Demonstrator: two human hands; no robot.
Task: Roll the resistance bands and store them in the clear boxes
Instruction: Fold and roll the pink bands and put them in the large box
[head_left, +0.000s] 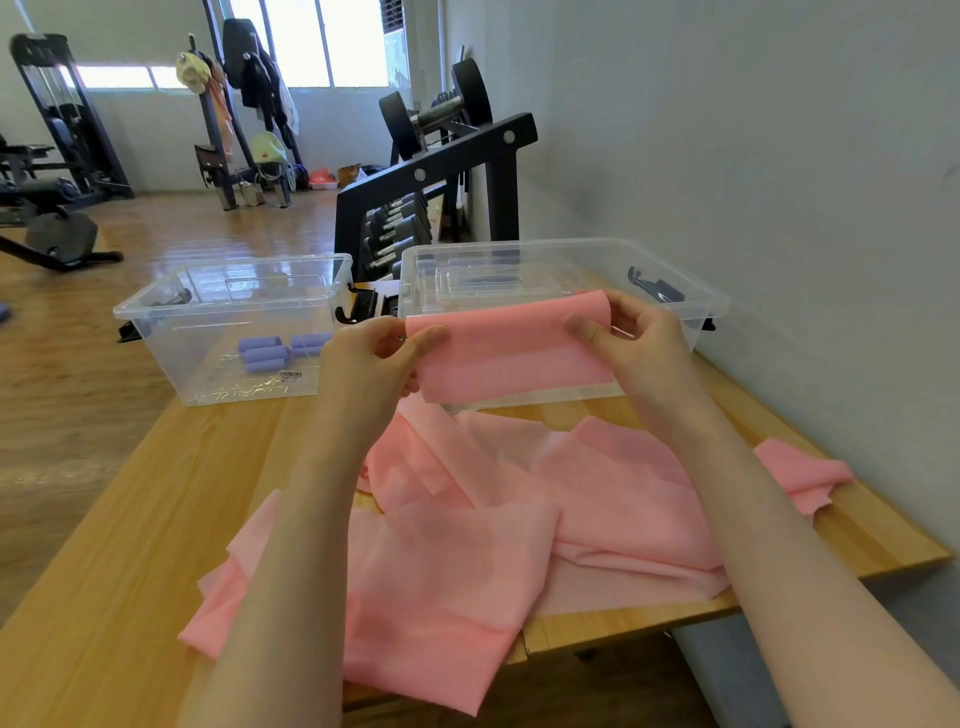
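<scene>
Head view, one entry per item.

Left hand: fingers curled, pinching the left end of the pink stretchy resistance band. Raised off the surface, likely to keep the leading edge taut and square for rolling.

Right hand: thumb in front, fingers behind, gripping the right end of the same band. Level with the left hand, probably so the roll starts even across its width.

Pink band, held portion: stretched flat between both hands, top edge folded over toward the far side, suggesting a first turn of the roll. Hanging in front of the right clear plastic box, apart from it. Tail dropping down to the loose pink heap.

Loose pink heap: crumpled and overlapping on the light wooden surface, between the forearms. One or several bands, cannot tell. Left slack, presumably to feed upward as the roll grows.

Left clear plastic box: open, on the far left of the surface, holding rolled purple bands on its floor. Purple apparently sorted here.

Right clear plastic box: open, just beside the left one, against the wall. Pink contents none visible; likely destination for the pink roll.

Black dumbbell rack: behind the boxes.
</scene>
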